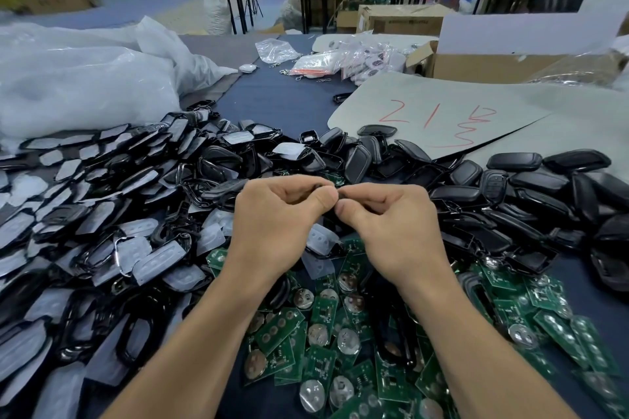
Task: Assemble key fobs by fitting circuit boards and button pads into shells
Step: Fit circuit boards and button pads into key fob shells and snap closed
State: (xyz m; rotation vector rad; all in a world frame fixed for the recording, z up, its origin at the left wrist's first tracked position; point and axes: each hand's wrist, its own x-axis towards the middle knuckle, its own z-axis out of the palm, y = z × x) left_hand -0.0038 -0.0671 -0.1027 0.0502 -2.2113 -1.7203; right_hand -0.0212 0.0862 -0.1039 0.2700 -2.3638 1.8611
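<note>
A heap of shells [102, 214] holding pale button pads [160, 257] covers the desk's [282, 102] left, within reach. At centre the left hand [279, 214] and right hand [384, 218] meet fingertip to fingertip, both pinching a small dark part [337, 194], probably squeezing it together. Green circuit boards [326, 333] lie beneath; closed fobs [544, 187] pile rightward.

We see black shells [514, 161], green circuit boards [279, 328] with silver discs [349, 340], frosted white button pads [160, 260], and a red scrawl [430, 117] on grey card [391, 95].
</note>
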